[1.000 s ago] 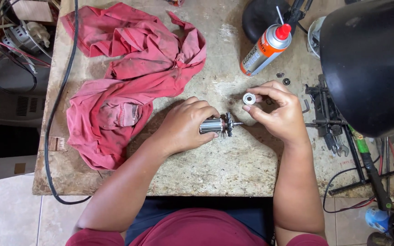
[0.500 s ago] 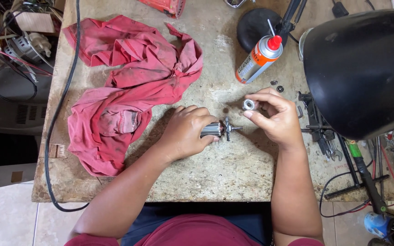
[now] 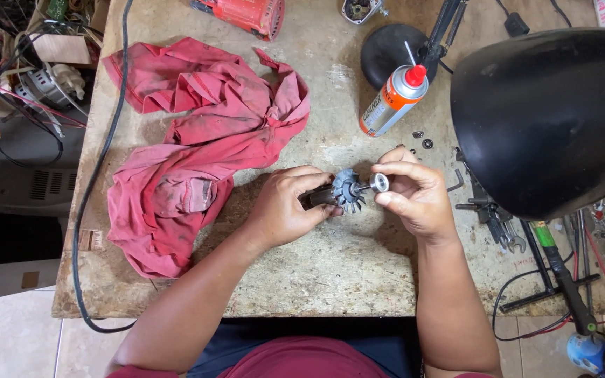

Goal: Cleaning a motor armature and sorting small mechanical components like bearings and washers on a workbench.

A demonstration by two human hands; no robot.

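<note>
So the left hand (image 3: 285,210) is wrapped around the body of a small motor armature (image 3: 330,193), holding it level just above the table (image 3: 330,280) with the fan blades (image 3: 348,189) and shaft end pointing right. That keeps the shaft steady and facing the right hand (image 3: 414,199), which pinches a little silver bearing (image 3: 379,183) right at the shaft tip, looks lined up with it. A crumpled red rag (image 3: 190,161) lies off to the left, a spray can (image 3: 393,98) behind, and a black lamp head (image 3: 547,119) hangs at the right.
</note>
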